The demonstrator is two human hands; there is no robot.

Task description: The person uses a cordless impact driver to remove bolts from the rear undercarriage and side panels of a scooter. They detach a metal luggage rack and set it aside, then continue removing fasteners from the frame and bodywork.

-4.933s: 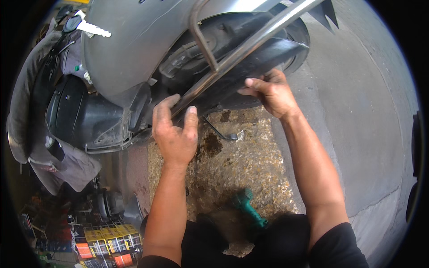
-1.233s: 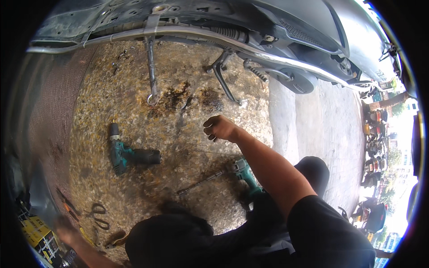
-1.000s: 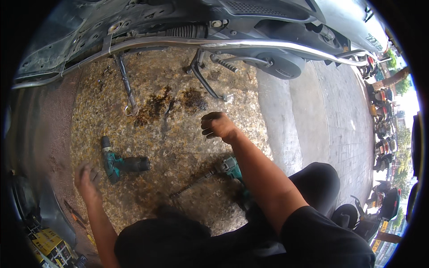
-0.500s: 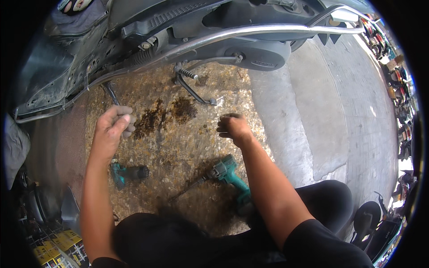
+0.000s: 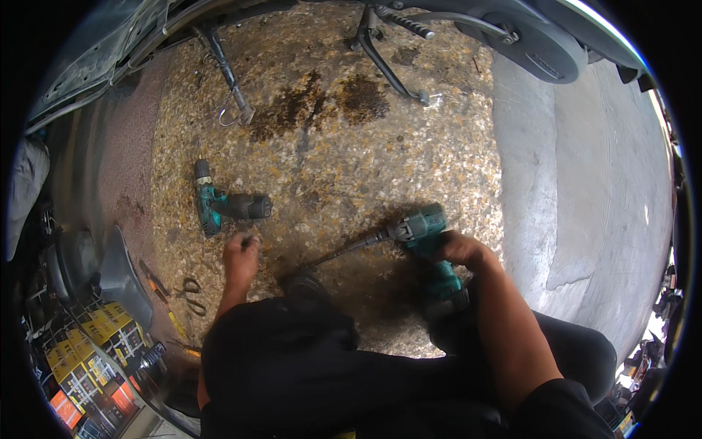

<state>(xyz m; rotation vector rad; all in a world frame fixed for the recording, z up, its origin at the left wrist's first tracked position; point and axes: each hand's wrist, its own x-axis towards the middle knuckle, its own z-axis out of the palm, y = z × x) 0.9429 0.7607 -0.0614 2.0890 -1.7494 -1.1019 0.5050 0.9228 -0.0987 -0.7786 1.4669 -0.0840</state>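
Observation:
My right hand (image 5: 464,250) is closed round the upper handle of a teal cordless impact wrench (image 5: 420,225), which lies on the speckled ground with a long thin extension pointing left. My left hand (image 5: 241,257) is closed, its fingertips curled together; whatever may be in them is hidden. Just beyond it lies a smaller teal cordless drill (image 5: 209,205) with a black chuck and battery, apart from my fingers. A scooter's stand leg (image 5: 227,73) and its kickstand (image 5: 386,62) reach down at the far side.
The scooter's dark engine cover (image 5: 534,51) overhangs the far right. Oily stains (image 5: 363,99) mark the ground. At the left lie pliers (image 5: 155,282), scissors-like handles (image 5: 191,296), a grey panel (image 5: 126,278) and yellow-black boxes (image 5: 77,358). My black-clad knees (image 5: 281,336) fill the near side.
Both hands have come down and nearer from below the scooter. My right hand has taken hold of the impact wrench. The view has tilted down, showing more ground and less scooter.

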